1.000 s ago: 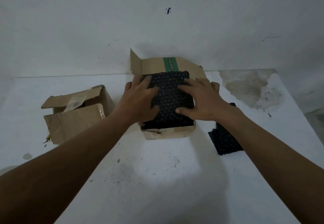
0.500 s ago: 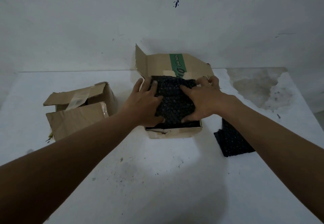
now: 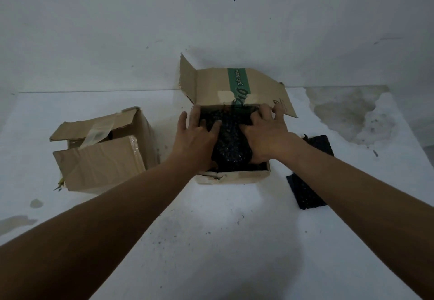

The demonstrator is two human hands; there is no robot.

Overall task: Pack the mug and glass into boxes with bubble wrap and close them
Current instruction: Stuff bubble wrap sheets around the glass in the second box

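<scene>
Left hand (image 3: 197, 140) and right hand (image 3: 265, 135) are sinking deeper into the box (image 3: 234, 178), fingers (image 3: 215, 124) splayed, gripping nothing, pressing soft, springy wrap (image 3: 231, 142) best pinched at its edges.

White table (image 3: 211, 241) fills the lower frame, speckled with dark flecks. Dead centre sits the open box (image 3: 234, 178), back flap up. Left of it, apart, stands the taped box (image 3: 98, 166). At the right, a black bubble wrap (image 3: 305, 194) sheet lies flat near the open box. Upper right, a big brownish stain (image 3: 347, 114).
</scene>
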